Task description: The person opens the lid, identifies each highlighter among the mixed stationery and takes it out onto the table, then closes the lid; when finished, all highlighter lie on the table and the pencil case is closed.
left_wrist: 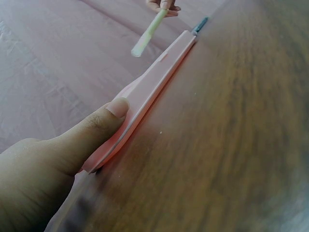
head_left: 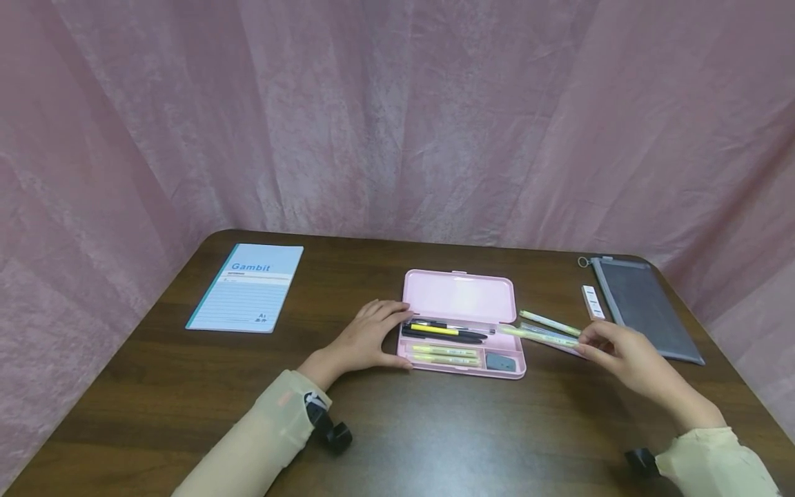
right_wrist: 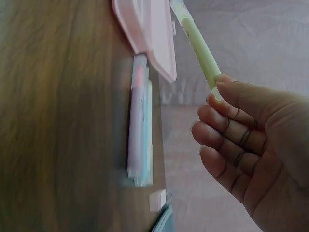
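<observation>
A pink pencil case [head_left: 458, 297] lies with its lid back in the head view. My left hand [head_left: 359, 339] holds it by the left end, thumb [left_wrist: 104, 121] against the front side. Inside are black pens and a yellow one [head_left: 435, 330], two yellow highlighters [head_left: 444, 356] and a grey eraser [head_left: 500, 362]. My right hand [head_left: 630, 355] pinches a yellow-green highlighter [right_wrist: 203, 53] by one end, between thumb and index finger. Its far end reaches over the case's right edge, raised above the table. Beneath it, on the table, lie more highlighters, one pinkish-purple [right_wrist: 137, 121].
A grey zip pouch [head_left: 646, 304] lies at the right side of the brown table [head_left: 397, 435], beside a small white box [head_left: 593, 302]. A light-blue notebook [head_left: 248, 286] rests at the left. Behind the table hangs a pink curtain [head_left: 397, 124].
</observation>
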A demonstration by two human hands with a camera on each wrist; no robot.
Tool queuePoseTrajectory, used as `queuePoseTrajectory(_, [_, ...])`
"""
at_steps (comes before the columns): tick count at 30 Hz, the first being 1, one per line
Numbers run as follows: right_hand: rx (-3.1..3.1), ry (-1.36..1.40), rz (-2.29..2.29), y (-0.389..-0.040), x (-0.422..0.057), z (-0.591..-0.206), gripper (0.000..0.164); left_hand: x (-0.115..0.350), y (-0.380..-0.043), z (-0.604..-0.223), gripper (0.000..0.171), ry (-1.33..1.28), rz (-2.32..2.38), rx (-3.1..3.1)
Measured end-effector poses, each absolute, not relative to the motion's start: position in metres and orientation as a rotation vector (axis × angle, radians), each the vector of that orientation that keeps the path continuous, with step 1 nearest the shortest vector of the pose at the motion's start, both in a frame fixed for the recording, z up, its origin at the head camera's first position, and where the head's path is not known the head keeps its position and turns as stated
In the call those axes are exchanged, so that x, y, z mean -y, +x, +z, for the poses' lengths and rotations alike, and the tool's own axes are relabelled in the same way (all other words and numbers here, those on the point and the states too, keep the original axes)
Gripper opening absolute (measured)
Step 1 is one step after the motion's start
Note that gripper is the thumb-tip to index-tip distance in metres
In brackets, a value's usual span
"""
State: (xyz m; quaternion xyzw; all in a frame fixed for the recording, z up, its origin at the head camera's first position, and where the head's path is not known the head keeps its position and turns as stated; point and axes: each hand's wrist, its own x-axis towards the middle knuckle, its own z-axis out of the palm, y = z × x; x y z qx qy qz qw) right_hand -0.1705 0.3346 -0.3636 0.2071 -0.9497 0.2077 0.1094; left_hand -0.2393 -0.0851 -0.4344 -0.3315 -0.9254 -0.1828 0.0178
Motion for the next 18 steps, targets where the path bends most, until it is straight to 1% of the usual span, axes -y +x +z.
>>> queuePoseTrajectory(11, [2.794,0.479,0.612,-0.156,-0.369,-0.382,0.010,0.085,-0.240,-0.437,0.093,-1.011,-0.580,2.896])
queuePoseTrajectory(18, [2.800,0.469,0.628,-0.154,-0.382,-0.395,0.008,0.086,-0.240,-0.436,0.093,-1.017,-0.563,2.889])
